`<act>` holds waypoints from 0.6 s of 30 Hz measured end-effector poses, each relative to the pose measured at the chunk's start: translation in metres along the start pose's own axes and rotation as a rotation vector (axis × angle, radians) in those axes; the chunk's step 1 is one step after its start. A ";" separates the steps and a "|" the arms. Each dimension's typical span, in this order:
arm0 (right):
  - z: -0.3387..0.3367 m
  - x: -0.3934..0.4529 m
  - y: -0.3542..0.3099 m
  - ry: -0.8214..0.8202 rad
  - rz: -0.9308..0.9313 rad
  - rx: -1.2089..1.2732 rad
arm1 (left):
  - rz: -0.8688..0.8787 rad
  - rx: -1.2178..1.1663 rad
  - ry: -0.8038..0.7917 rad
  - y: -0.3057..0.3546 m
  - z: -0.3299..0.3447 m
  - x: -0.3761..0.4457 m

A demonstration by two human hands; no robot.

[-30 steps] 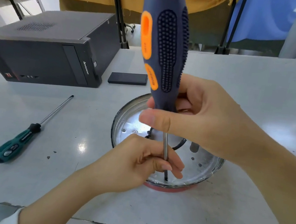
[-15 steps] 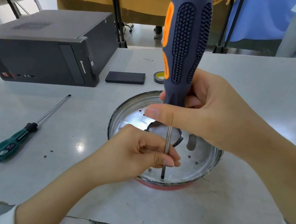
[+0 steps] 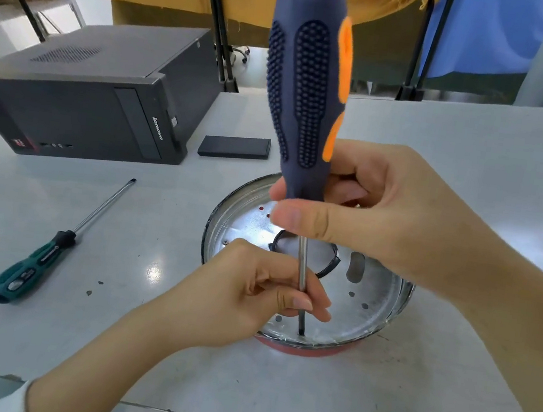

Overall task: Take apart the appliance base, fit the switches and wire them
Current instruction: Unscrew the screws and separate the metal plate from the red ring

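Gripping the screwdriver (image 3: 304,89) with your right hand (image 3: 375,216) while your left hand (image 3: 251,293) pinches its shaft, you risk the tip slipping across the appliance base (image 3: 384,310) if it tilts.

A workshop or repair room: a plain grey desk (image 3: 471,197) with scuffs carries a black computer case (image 3: 80,101) and a spare green screwdriver (image 3: 34,264), and yellow and blue cloths (image 3: 486,33) hang on black stands (image 3: 217,26) behind.
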State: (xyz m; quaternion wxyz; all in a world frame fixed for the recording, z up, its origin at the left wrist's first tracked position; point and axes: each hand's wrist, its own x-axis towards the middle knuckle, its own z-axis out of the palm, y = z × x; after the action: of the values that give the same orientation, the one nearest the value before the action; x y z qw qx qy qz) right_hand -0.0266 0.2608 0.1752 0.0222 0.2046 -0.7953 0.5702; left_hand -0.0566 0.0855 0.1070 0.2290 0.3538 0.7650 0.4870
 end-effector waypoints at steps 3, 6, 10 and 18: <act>0.010 -0.001 0.004 0.172 -0.024 0.005 | 0.005 0.058 -0.004 0.003 0.001 0.000; 0.013 -0.003 0.004 0.220 -0.017 0.006 | 0.002 0.065 -0.012 0.006 0.001 0.001; 0.011 -0.002 0.003 0.199 -0.015 -0.038 | -0.038 -0.042 -0.003 0.005 0.001 0.000; -0.011 0.000 0.002 -0.077 0.048 -0.018 | -0.039 -0.024 0.043 0.000 0.006 0.004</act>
State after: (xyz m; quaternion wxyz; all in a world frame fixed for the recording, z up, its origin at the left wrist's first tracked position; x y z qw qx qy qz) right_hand -0.0298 0.2710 0.1772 -0.0201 0.2072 -0.8053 0.5551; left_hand -0.0549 0.0921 0.1040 0.2261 0.3255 0.7707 0.4989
